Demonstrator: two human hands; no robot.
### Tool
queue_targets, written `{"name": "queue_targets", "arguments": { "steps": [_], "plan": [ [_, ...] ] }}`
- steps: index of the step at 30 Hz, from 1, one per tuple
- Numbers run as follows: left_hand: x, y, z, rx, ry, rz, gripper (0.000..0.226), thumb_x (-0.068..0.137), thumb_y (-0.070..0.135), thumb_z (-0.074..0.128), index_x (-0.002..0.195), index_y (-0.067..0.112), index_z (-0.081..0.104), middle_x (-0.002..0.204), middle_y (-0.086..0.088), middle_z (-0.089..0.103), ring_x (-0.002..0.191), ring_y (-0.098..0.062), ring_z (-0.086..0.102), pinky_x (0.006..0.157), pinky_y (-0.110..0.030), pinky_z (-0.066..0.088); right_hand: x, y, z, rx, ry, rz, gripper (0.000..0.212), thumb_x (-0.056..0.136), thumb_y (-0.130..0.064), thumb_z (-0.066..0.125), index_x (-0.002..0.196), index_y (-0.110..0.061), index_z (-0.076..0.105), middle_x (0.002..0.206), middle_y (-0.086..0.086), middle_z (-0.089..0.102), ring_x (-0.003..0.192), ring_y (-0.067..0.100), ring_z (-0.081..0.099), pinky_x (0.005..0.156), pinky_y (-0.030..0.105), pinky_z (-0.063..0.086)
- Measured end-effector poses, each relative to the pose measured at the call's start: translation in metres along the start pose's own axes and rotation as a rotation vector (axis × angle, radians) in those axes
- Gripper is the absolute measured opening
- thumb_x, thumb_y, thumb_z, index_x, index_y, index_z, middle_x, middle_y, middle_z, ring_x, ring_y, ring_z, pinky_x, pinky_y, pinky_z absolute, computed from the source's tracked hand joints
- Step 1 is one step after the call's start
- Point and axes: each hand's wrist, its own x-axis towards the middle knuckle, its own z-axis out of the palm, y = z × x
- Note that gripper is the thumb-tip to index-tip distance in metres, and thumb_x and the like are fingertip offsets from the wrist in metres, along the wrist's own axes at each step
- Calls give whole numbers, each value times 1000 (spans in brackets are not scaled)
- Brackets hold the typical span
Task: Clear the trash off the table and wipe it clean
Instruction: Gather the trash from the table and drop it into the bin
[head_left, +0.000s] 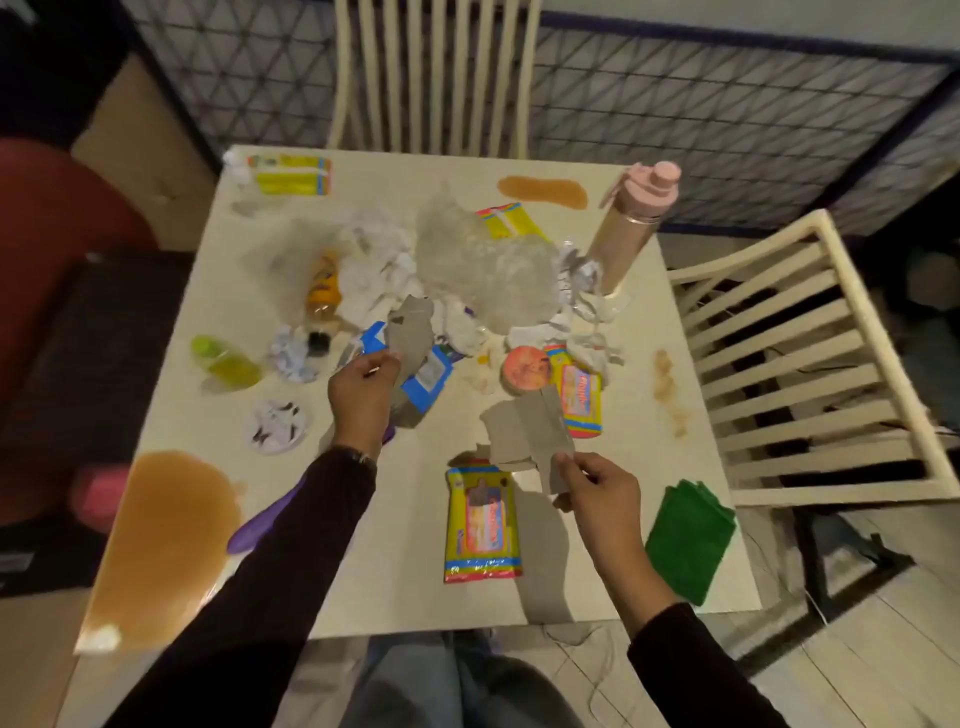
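The cream table (395, 587) is littered with trash. My left hand (361, 392) grips a torn blue and grey carton (415, 364) at the table's middle. My right hand (597, 493) pinches a grey piece of torn cardboard (524, 431), lifted just above the table. A yellow snack wrapper (483, 525) lies below that cardboard. Crumpled white tissues (379, 265) and clear plastic bags (483, 265) are heaped further back. A large brown spill (166, 535) covers the near left corner. A folded green cloth (691, 540) lies at the near right edge.
A pink bottle (631, 228) stands at the back right beside a small brown spill (543, 191). More yellow wrappers (291, 174), a small green bottle (226, 361) and a purple object (265, 519) lie about. Cream slatted chairs (800, 358) stand at the right and far side.
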Motion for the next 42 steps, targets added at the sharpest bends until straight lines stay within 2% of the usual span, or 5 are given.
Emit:
{"name": "queue_targets", "arguments": {
  "steps": [13, 20, 27, 38, 42],
  "plan": [
    [-209, -130, -271, -86, 568, -120, 5, 89, 1, 59, 89, 3, 64, 76, -3, 61, 57, 10, 58, 54, -1, 40, -124, 11, 128, -408, -774, -202, 46, 87, -16, 65, 43, -29, 57, 40, -10, 49, 46, 13, 60, 53, 25, 48],
    [-238, -245, -372, -163, 823, -366, 18, 87, 10, 64, 100, -2, 68, 90, -8, 64, 85, -21, 58, 58, 3, 39, -217, 84, 232, -723, -1011, -144, 25, 86, -21, 63, 61, -20, 57, 48, -9, 59, 47, 6, 62, 47, 18, 45],
    [-199, -347, -431, -112, 766, -497, 17, 88, 8, 62, 98, -4, 69, 85, -8, 62, 85, -25, 60, 68, -17, 38, -243, 203, 344, -760, -816, 100, 12, 83, -8, 56, 71, -8, 58, 61, 9, 58, 46, 20, 54, 40, 24, 44],
    [-35, -539, -443, -39, 752, -424, 15, 88, 17, 60, 90, 7, 71, 83, -7, 66, 79, -18, 59, 62, -14, 38, -218, 396, 538, -1079, -993, -182, 30, 91, -19, 51, 116, -7, 60, 117, 14, 64, 112, 30, 57, 85, 28, 40],
    [11, -600, -422, 276, 376, -477, 34, 84, 29, 58, 110, 10, 68, 105, -17, 67, 98, -32, 62, 86, -32, 45, -198, 392, 532, -1153, -1112, -304, 30, 96, -18, 43, 118, -4, 57, 117, 15, 62, 111, 30, 56, 87, 27, 40]
  ]
}}
